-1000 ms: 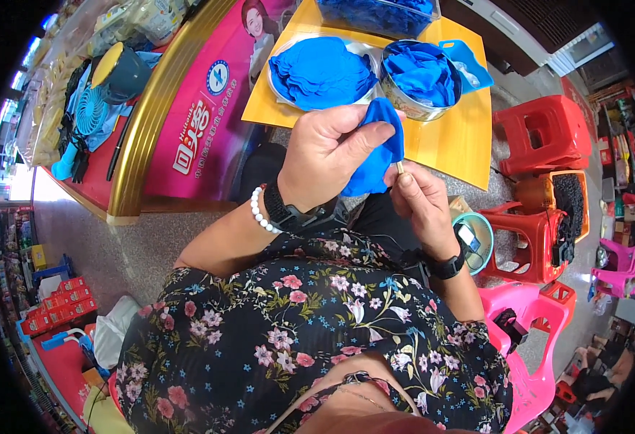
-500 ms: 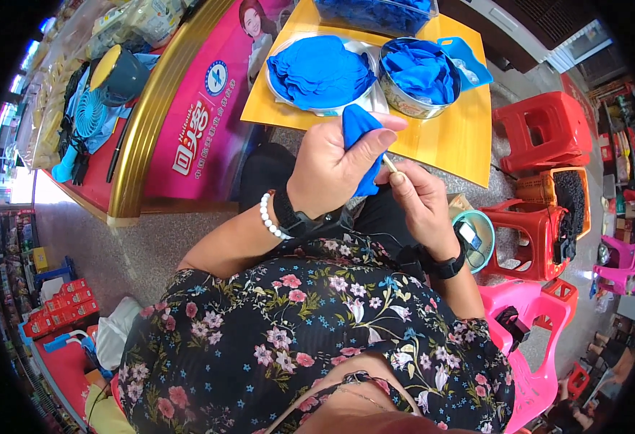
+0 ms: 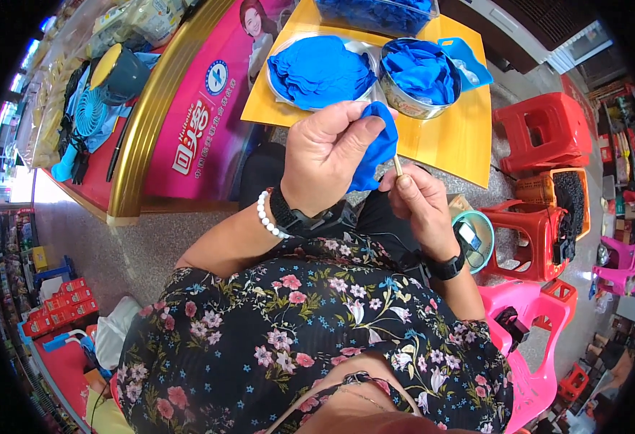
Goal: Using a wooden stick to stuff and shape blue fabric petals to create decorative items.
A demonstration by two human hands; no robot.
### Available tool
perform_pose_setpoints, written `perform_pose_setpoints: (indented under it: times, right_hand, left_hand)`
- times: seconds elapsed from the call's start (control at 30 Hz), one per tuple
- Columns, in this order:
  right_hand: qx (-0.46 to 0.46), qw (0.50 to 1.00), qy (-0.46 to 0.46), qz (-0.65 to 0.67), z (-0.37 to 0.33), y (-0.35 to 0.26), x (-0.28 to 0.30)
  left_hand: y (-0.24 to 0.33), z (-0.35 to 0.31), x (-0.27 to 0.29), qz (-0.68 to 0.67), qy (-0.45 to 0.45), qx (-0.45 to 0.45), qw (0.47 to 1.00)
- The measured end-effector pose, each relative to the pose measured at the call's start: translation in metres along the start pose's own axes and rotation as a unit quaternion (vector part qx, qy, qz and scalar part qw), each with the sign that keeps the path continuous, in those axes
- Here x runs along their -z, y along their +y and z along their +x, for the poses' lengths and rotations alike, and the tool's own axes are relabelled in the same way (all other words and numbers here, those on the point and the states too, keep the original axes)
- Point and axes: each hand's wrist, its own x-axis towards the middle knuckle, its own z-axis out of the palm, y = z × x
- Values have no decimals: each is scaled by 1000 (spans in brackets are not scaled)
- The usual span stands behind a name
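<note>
My left hand (image 3: pixel 319 152) pinches a piece of blue cloth (image 3: pixel 377 152) between thumb and fingers, above my lap. Just right of it, my right hand (image 3: pixel 420 202) grips a thin pale stick (image 3: pixel 398 167). The stick points up, its tip against or close to the cloth's lower right edge; whether they touch I cannot tell. Beyond my hands, a flat stack of blue cloth pieces (image 3: pixel 320 69) lies on a white plate (image 3: pixel 278 90). Beside it stands a round tin (image 3: pixel 413 108) holding folded blue pieces (image 3: pixel 420 69).
The yellow table (image 3: pixel 458 141) also carries a clear box (image 3: pixel 433 11) of blue pieces and a blue plastic tray (image 3: pixel 473 64). A pink-fronted counter (image 3: pixel 209 108) stands left. Red stools (image 3: pixel 549 130), a light-blue bucket (image 3: pixel 485 253) and a pink chair (image 3: pixel 542 369) are on the right.
My left hand has shifted slightly left and turned the cloth, so more of its face shows on the right. The stick in my right hand has tilted more upright.
</note>
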Motion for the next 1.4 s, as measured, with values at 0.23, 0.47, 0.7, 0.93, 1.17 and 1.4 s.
perform_pose_setpoints:
  times: [0.23,0.47,0.7,0.93,1.17,1.4]
  right_hand:
    - [-23,1000,-1,14,3,0,2]
    - [13,987,4,-158,1,-3,6]
    - [34,971,16,-235,4,-7,4]
    - [22,970,13,-241,3,-11,10]
    - [71,966,18,-248,6,-9,11]
    - [27,978,27,-206,2,-9,8]
  left_hand:
    - [-4,6,2,-7,-12,-21,1000]
    - [6,23,10,-166,29,146,975]
    - [2,16,9,-72,-20,91,993]
    - [2,15,12,-20,-89,121,988]
    - [-1,11,8,7,-163,156,974]
    - [-1,11,9,-1,-136,123,983]
